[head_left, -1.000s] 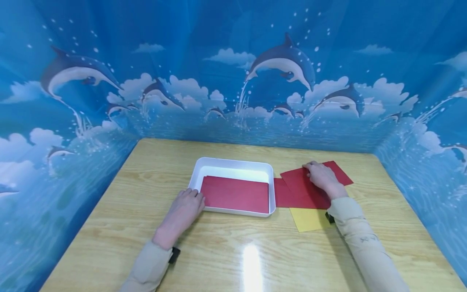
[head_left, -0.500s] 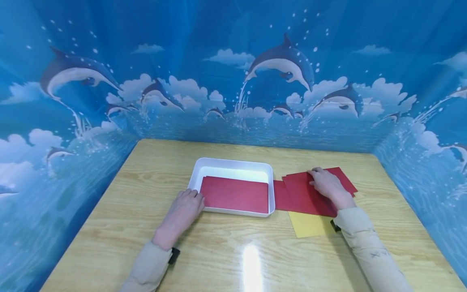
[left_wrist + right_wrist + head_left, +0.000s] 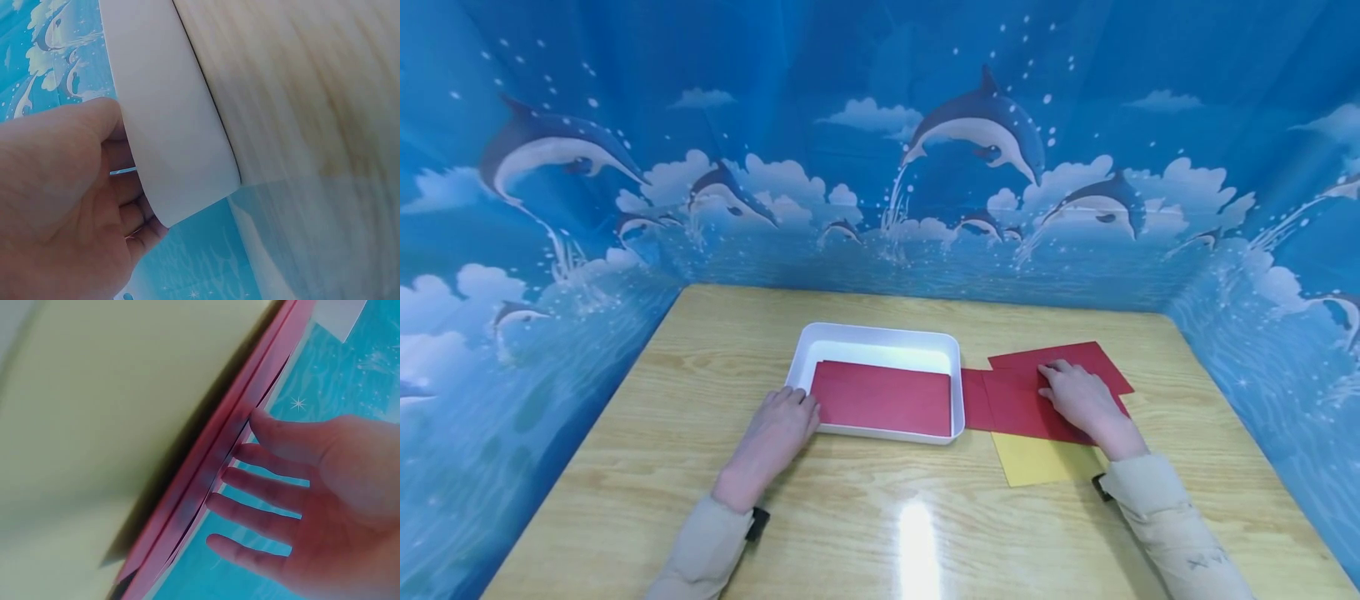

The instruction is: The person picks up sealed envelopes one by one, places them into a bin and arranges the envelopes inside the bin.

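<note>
My left hand [image 3: 781, 425] holds the near left corner of a white tray [image 3: 880, 336]; in the left wrist view its fingers curl over the rim of the tray [image 3: 169, 119]. Inside the tray lies a flat red paper rectangle [image 3: 882, 400], with another edge showing beneath it. Right of the tray, my right hand [image 3: 1081, 402] rests on overlapping red paper rectangles [image 3: 1018, 408]. Its fingers are spread and nearly straight, fingertips at the paper's surface in the right wrist view, where the stacked red edges [image 3: 206, 462] show. Part of the red paper is hidden under that hand.
A yellow paper piece [image 3: 1037, 460] sticks out from under the red ones towards me. Everything lies on a wooden table [image 3: 850, 533], with a blue dolphin-print curtain [image 3: 880, 167] behind and along both sides.
My right hand has moved right and nearer to me, and the upper red paper now lies flatter, turned in line with the others. The left hand and tray have stayed put.
</note>
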The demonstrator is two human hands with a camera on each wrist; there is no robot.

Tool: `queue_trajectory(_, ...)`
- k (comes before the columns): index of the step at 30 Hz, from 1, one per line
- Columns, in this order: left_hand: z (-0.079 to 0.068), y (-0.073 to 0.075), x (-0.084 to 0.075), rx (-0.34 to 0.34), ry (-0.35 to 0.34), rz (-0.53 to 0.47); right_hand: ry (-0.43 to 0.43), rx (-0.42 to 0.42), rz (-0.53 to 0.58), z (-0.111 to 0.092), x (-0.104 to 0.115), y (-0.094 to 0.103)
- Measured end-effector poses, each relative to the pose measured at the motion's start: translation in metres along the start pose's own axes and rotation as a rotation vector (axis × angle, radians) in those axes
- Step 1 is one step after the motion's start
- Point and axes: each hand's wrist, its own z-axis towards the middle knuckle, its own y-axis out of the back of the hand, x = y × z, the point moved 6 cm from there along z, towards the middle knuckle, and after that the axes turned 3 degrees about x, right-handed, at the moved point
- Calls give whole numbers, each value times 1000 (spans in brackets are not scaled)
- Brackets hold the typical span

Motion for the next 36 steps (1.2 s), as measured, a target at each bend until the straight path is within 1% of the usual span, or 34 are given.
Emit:
queue_trajectory(6, 0, 0, 0, -1, -1, -1, -8, -1, -28, -6, 3, -1)
queue_trajectory(13, 0, 1, 0, 5, 3, -6, -10, -13, -22, -14, 4, 0)
queue_trajectory(18, 0, 1, -1, -1, 0, -10, -9, -5, 1, -19, 4, -1)
queue_trajectory(24, 0, 1, -1, -2, -8, -4, -28, 26, 49, -24, -4, -1)
queue_trajectory(30, -1, 1, -1, -32, -20, 1, -14, -4, 59, -32, -3, 0)
queue_trajectory(36, 0, 0, 0, -25, -9, -5, 0, -48, 49, -40, 2, 1)
